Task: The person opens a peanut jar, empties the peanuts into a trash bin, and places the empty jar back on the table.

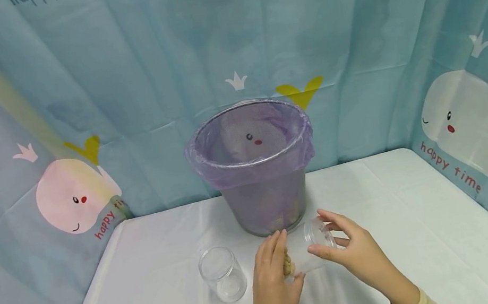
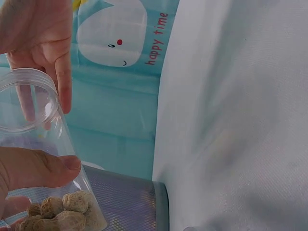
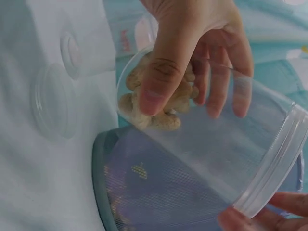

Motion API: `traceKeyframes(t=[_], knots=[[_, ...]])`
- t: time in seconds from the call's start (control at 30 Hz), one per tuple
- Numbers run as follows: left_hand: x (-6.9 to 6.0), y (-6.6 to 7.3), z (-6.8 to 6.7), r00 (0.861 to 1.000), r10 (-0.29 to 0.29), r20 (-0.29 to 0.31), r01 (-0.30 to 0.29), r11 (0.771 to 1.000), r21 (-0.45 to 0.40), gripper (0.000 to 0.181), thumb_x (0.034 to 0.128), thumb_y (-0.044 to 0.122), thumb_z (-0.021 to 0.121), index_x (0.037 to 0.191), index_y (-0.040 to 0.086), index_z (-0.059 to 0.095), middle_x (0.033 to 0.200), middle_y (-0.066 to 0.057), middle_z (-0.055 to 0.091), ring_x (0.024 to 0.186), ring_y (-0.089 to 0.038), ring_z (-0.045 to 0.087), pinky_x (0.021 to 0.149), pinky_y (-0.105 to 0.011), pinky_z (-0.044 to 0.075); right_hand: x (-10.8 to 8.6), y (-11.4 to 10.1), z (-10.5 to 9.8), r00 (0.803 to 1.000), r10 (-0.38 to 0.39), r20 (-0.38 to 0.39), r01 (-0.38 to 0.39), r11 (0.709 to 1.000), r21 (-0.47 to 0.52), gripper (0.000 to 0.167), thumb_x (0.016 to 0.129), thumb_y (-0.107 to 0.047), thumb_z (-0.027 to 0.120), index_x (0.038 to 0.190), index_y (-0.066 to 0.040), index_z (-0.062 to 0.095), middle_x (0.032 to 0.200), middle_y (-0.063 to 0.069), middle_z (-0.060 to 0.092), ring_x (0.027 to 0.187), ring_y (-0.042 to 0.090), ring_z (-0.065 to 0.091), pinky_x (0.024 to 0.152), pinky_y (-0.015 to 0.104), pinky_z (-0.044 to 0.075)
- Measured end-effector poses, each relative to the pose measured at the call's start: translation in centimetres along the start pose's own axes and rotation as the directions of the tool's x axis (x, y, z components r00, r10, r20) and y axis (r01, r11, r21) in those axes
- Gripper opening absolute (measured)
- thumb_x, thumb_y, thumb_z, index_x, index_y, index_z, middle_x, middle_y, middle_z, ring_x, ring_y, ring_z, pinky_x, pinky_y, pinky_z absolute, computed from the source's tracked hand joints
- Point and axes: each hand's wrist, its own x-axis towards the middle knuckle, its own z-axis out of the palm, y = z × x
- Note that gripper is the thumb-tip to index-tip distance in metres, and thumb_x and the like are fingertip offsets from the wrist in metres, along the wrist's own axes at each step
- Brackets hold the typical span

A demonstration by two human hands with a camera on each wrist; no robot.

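Note:
My left hand (image 1: 272,276) holds a clear plastic jar (image 1: 301,253) tilted on its side above the table, gripping its base end. Several unshelled peanuts (image 3: 166,121) lie at that end, partly behind the left thumb in the right wrist view. At the jar's other end, my right hand (image 1: 354,246) has thumb and fingers around the ridged rim (image 3: 274,161). Whether a clear lid sits on that rim, I cannot tell. Left of the left hand, a second clear jar (image 1: 223,276) stands upright on the table, with nothing visible inside.
A mesh bin (image 1: 268,199) lined with a purple bag (image 1: 213,173) stands just behind the hands, at the back of the white-covered table (image 1: 152,296). Blue-green curtains (image 1: 154,81) with whale prints hang behind and at both sides.

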Motion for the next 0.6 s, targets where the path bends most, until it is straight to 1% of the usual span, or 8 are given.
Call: traceKeyframes(t=[0.1, 0.17, 0.23, 0.3, 0.47, 0.6], knots=[[0.06, -0.02, 0.13, 1.000, 0.011, -0.008, -0.011, 1.000, 0.006, 0.105, 0.0462, 0.004, 0.099, 0.141, 0.011, 0.053, 0.135, -0.010, 0.059, 0.124, -0.030, 0.057, 0.099, -0.045, 0.056, 0.10, -0.06, 0.04, 0.999, 0.046, -0.018, -0.046, 0.999, -0.020, 0.076, 0.083, -0.037, 0.080, 0.147, -0.010, 0.047, 0.140, 0.011, 0.057, 0.125, 0.028, 0.055, 0.101, 0.046, 0.055], [0.06, -0.04, 0.19, 1.000, 0.012, -0.011, -0.012, 1.000, 0.010, 0.106, 0.0459, 0.005, 0.099, 0.141, 0.011, 0.053, 0.135, -0.010, 0.059, 0.124, -0.030, 0.057, 0.098, -0.045, 0.056, 0.19, -0.09, 0.06, 0.997, 0.071, -0.024, -0.071, 0.997, -0.033, 0.077, 0.082, -0.040, 0.081, 0.145, -0.011, 0.049, 0.138, 0.010, 0.059, 0.122, 0.026, 0.057, 0.099, 0.044, 0.056], [0.05, -0.03, 0.19, 1.000, 0.011, -0.012, -0.011, 1.000, 0.011, 0.107, 0.0458, 0.005, 0.099, 0.142, 0.011, 0.052, 0.135, -0.009, 0.059, 0.124, -0.030, 0.057, 0.098, -0.045, 0.056, 0.19, -0.12, 0.04, 0.997, 0.078, -0.021, -0.079, 0.996, -0.043, 0.075, 0.081, -0.042, 0.081, 0.143, -0.012, 0.052, 0.137, 0.008, 0.060, 0.120, 0.024, 0.058, 0.098, 0.042, 0.057], [0.02, -0.02, 0.16, 1.000, 0.010, -0.010, -0.010, 1.000, 0.007, 0.108, 0.0461, 0.005, 0.099, 0.143, 0.012, 0.051, 0.135, -0.009, 0.059, 0.124, -0.030, 0.057, 0.098, -0.045, 0.056, 0.15, -0.15, -0.04, 0.998, 0.064, -0.011, -0.065, 0.997, -0.044, 0.073, 0.080, -0.042, 0.082, 0.140, -0.012, 0.055, 0.137, 0.007, 0.060, 0.119, 0.024, 0.058, 0.098, 0.042, 0.057], [0.04, 0.00, 0.13, 1.000, 0.010, -0.003, -0.010, 1.000, -0.008, 0.110, 0.0468, 0.005, 0.099, 0.144, 0.013, 0.049, 0.136, -0.010, 0.058, 0.125, -0.030, 0.056, 0.100, -0.045, 0.056, -0.08, -0.09, -0.41, 0.999, -0.019, 0.036, 0.020, 0.999, -0.025, 0.068, 0.079, -0.034, 0.084, 0.137, -0.012, 0.057, 0.137, 0.007, 0.059, 0.122, 0.025, 0.055, 0.102, 0.042, 0.055], [0.08, 0.05, 0.13, 1.000, 0.008, -0.008, -0.008, 1.000, -0.009, 0.108, 0.0468, 0.005, 0.099, 0.143, 0.013, 0.051, 0.136, -0.009, 0.058, 0.125, -0.030, 0.056, 0.099, -0.045, 0.056, -0.04, -0.06, -0.62, 0.998, -0.044, 0.037, 0.045, 0.999, -0.018, 0.071, 0.080, -0.033, 0.084, 0.140, -0.011, 0.053, 0.138, 0.008, 0.058, 0.123, 0.027, 0.055, 0.101, 0.041, 0.055]])
